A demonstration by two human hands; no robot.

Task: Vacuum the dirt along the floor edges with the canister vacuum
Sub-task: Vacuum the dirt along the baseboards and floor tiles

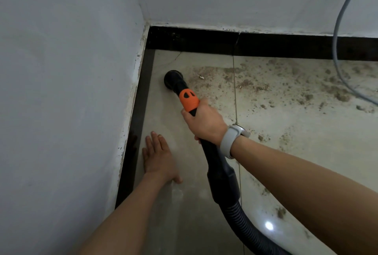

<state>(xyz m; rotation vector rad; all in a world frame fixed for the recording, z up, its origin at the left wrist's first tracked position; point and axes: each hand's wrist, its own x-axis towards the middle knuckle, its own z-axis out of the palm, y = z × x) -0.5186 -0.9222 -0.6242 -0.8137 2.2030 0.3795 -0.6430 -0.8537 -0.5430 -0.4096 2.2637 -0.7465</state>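
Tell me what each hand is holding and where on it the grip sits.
The right hand grips the vacuum wand on its black handle, just behind the orange collar. The left hand holds nothing; it rests flat on the floor near the baseboard.

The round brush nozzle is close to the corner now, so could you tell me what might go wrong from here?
1. The grey cable hangs down the wall and trails through the dirt; sweeping the round brush nozzle rightward could snag it.
2. The left hand lies flat on the floor beside the hose, so a pull back by the right hand might bump it.
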